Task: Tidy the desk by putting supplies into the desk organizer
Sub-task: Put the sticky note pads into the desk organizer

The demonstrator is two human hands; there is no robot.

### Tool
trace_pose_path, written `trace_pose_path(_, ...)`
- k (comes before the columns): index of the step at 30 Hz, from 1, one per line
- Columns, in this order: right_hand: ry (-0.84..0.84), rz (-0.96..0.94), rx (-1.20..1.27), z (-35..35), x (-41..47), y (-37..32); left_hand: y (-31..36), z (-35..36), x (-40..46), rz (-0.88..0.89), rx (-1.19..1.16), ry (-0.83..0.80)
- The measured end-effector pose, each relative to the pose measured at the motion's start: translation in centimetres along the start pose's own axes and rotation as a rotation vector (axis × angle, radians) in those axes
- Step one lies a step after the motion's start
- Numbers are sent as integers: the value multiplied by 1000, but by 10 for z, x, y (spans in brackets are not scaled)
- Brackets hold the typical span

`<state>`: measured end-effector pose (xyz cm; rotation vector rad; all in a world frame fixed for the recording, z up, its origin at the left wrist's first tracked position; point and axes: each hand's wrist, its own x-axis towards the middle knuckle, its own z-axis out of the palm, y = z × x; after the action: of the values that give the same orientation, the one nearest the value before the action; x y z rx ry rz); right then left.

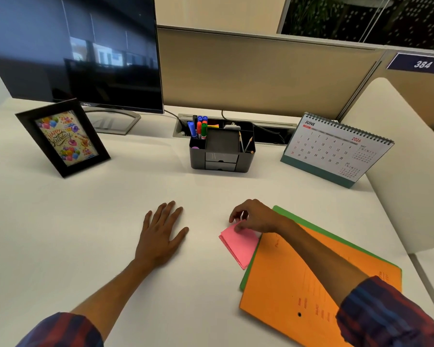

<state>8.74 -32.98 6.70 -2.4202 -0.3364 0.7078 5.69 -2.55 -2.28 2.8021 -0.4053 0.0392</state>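
while the left hand lies flat, fingers spread, the right hand pinches the pink sticky notes.

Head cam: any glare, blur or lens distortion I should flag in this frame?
Head view: the monitor is dark but mirrors bright windows; wide-angle bend curves the partition top; the right hand is slightly blurred over the pink sticky notes; the left hand lies sharp on the desk; lighting even, shadows soft.
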Motion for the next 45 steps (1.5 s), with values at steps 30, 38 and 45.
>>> trace_pose_path(30, 940, -367, -41, -151, 62, -66, 2, -2, 1, -6, -34, 0)
trace_pose_path(38, 1045, -333, -129, -185, 115, -87, 3, -3, 1, -12, -41, 1)
trace_pose_path(45, 941, -243, -128, -185, 155, -86, 3, -5, 2, -20, -27, -16)
